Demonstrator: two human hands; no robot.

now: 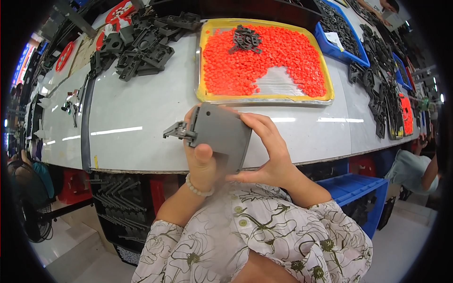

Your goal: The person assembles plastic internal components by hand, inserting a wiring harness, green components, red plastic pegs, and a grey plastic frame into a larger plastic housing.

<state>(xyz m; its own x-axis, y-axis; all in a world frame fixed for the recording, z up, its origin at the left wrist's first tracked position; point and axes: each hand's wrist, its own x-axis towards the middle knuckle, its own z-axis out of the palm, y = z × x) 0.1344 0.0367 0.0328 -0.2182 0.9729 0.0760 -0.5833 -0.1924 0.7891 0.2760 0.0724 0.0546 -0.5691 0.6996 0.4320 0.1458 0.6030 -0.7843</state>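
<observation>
I have both hands raised over the near edge of the worktop (pixel 141 118), and between them sits a flat grey plastic housing (pixel 222 134), tilted so its broad face looks up at me. My left hand (pixel 200 160) is closed on it from below: the thumb presses on the lower part of the face and the fingers curl round behind the left edge. A bead bracelet (pixel 196 187) circles that wrist. My right hand (pixel 269 151) grips the right edge of the same housing, fingers bent along the upper right corner and thumb underneath. A small dark grey clip part (pixel 178 130) juts from the housing's left edge, touching it; I cannot tell whether it is seated fully.

Beyond the housing, toward the far edge of the worktop, lies a yellow-rimmed tray (pixel 204 61) filled with small orange plastic pieces (pixel 283 52), with a bare patch in the middle near its front rim. A cluster of dark grey parts (pixel 245 38) rests on the orange pieces at the tray's far side. At the far left corner of the worktop a heap of dark grey plastic parts (pixel 141 45) lies loose. At the far right a blue bin (pixel 342 47) holds more dark parts, and further dark parts trail along the right edge (pixel 382 94).
</observation>
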